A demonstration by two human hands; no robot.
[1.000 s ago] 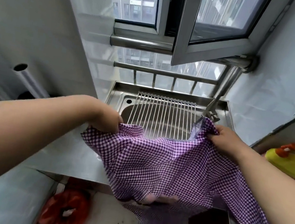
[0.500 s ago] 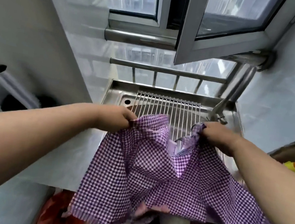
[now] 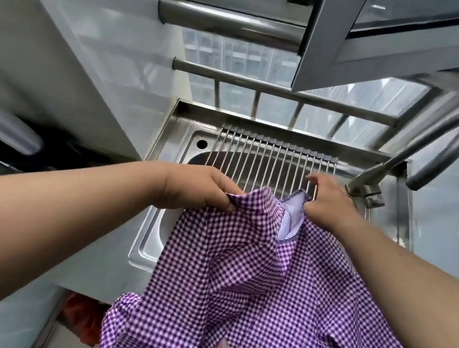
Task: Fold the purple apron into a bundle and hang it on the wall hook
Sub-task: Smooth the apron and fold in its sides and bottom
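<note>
Head view: both hands hold the apron [image 3: 260, 273] up over the sink [image 3: 150, 239].
I see my left hand [image 3: 198, 188] pinching its left top edge and my right hand [image 3: 328, 204] gripping the right; the cloth hangs near me, over the rack [image 3: 272, 163].

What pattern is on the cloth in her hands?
The apron is a purple-and-white gingham check, seen in the head view.
</note>
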